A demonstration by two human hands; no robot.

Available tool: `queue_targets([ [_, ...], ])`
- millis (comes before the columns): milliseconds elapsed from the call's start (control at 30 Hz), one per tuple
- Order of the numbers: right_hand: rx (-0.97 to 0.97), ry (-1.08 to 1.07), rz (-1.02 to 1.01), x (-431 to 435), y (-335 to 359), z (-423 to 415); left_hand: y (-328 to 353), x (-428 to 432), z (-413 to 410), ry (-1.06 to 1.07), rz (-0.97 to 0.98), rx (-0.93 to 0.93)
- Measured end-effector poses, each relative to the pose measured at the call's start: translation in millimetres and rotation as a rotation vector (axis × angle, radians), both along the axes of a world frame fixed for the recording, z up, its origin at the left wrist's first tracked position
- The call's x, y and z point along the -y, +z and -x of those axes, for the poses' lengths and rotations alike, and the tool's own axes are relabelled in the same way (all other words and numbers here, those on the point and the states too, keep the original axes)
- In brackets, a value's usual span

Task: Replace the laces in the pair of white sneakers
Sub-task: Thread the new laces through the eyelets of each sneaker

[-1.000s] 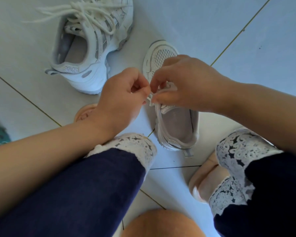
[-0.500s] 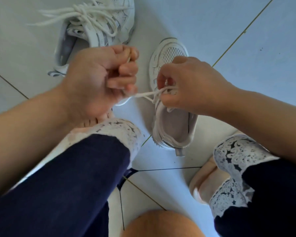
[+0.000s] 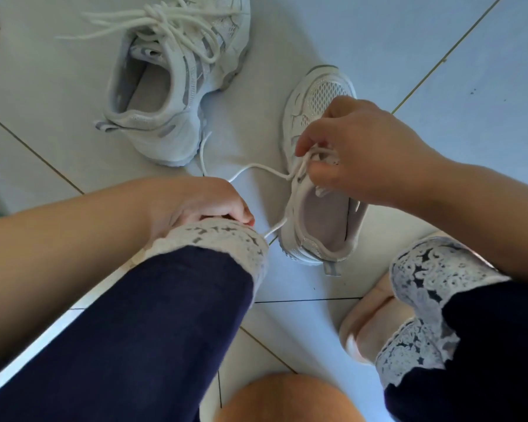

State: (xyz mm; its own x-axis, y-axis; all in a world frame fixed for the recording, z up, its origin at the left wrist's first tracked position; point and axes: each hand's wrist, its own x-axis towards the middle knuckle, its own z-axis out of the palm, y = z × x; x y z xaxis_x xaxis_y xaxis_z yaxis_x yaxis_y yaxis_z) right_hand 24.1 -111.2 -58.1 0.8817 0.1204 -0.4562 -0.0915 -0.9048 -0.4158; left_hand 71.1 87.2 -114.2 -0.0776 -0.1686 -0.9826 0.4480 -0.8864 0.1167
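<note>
Two white sneakers stand on the pale tiled floor. The far sneaker (image 3: pixel 171 95), at the upper left, is laced and its loose lace ends spread out over its tongue. The near sneaker (image 3: pixel 317 184) points away from me in the middle. My right hand (image 3: pixel 357 150) pinches the white lace (image 3: pixel 256 169) at the near sneaker's upper eyelets. My left hand (image 3: pixel 201 205) is closed just above my left knee, and a strand of that lace runs into it from the shoe.
My knees in dark blue trousers with white lace cuffs (image 3: pixel 433 269) fill the lower frame on both sides. A bare foot (image 3: pixel 369 324) rests at the lower right. Floor tile joints (image 3: pixel 439 59) cross the upper right.
My left hand has dropped from beside the far sneaker down toward my left knee, drawing a length of lace out of the near sneaker. My right hand stays at the eyelets.
</note>
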Motion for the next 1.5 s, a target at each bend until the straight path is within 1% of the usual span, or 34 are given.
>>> queue_targets([
  [33, -0.001, -0.015, -0.009, 0.3, -0.2, 0.7, -3.6, 0.1, 1.4, 0.104, -0.044, 0.024],
  [100, -0.003, -0.041, -0.031, 0.6, -0.3, 1.5, -11.2, 5.4, 3.1, 0.334, -0.06, 0.095],
  [133, -0.001, -0.047, -0.037, 0.3, -0.3, 1.9, -14.5, 9.8, 2.7, 0.451, -0.06, 0.138],
  [200, 0.009, -0.043, -0.033, -0.5, -0.5, 3.3, -18.1, 20.8, 0.6, 0.63, -0.125, 0.252],
  [233, 0.015, -0.04, -0.027, -0.6, -0.7, 3.7, -19.8, 26.6, -1.2, 0.669, -0.169, 0.298],
  [300, 0.02, -0.041, -0.029, -1.4, -0.7, 4.7, -21.7, 36.4, -3.8, 0.683, -0.22, 0.319],
  [433, 0.03, -0.027, -0.034, 0.5, -2.1, 5.8, -22.7, 46.0, -4.6, 0.717, -0.239, 0.326],
  [500, 0.034, -0.025, -0.037, 1.0, -1.6, 5.5, -18.7, 48.3, 0.2, 0.74, -0.238, 0.369],
  [567, 0.03, -0.018, -0.048, 1.4, -1.2, 4.7, -11.8, 51.5, 4.6, 0.769, -0.164, 0.449],
  [633, 0.008, -0.037, -0.099, 3.2, -1.5, 3.6, -0.9, 55.6, 5.8, 0.778, 0.022, 0.55],
  [700, -0.002, -0.154, -0.2, 7.0, -1.8, 2.6, 17.6, 59.5, 6.0, 0.669, 0.222, 0.716],
  [733, -0.008, -0.267, -0.27, 9.6, -1.1, 2.0, 27.7, 60.3, 5.9, 0.563, 0.302, 0.821],
  [800, -0.072, -0.525, -0.495, 14.9, 1.2, 0.0, 46.0, 60.0, 5.8, 0.26, 0.436, 1.01],
  [833, -0.116, -0.605, -0.617, 18.4, 2.1, -1.1, 53.8, 59.4, 5.8, 0.106, 0.492, 1.058],
  [867, -0.155, -0.643, -0.713, 22.3, 3.1, -2.4, 60.0, 59.4, 5.4, -0.014, 0.532, 1.076],
  [933, -0.21, -0.652, -0.877, 29.9, 6.5, -4.9, 68.6, 61.9, 2.5, -0.182, 0.574, 1.077],
  [1033, -0.208, -0.74, -1.131, 41.3, 10.9, -7.6, 71.5, 67.9, -2.8, -0.379, 0.519, 1.066],
  [1167, -0.223, -0.986, -1.223, 56.2, 11.9, -4.6, 66.0, 67.9, -5.7, -0.492, 0.424, 1.017],
  [1267, -0.174, -1.1, -1.268, 68.0, 9.1, 0.8, 66.3, 70.5, -3.5, -0.474, 0.412, 1.027],
  [1300, -0.15, -1.108, -1.262, 72.0, 7.8, 3.0, 66.3, 72.6, -2.7, -0.466, 0.404, 1.032],
  [1367, -0.119, -1.056, -1.221, 78.4, 5.0, 7.2, 66.7, 76.7, -0.7, -0.472, 0.376, 1.074],
  [1433, -0.096, -0.964, -1.147, 83.2, 2.7, 11.7, 67.6, 79.1, 1.0, -0.417, 0.395, 1.195],
  [1500, -0.058, -0.901, -1.067, 88.2, 1.1, 16.3, 73.6, 80.7, 5.2, -0.296, 0.495, 1.345],
])
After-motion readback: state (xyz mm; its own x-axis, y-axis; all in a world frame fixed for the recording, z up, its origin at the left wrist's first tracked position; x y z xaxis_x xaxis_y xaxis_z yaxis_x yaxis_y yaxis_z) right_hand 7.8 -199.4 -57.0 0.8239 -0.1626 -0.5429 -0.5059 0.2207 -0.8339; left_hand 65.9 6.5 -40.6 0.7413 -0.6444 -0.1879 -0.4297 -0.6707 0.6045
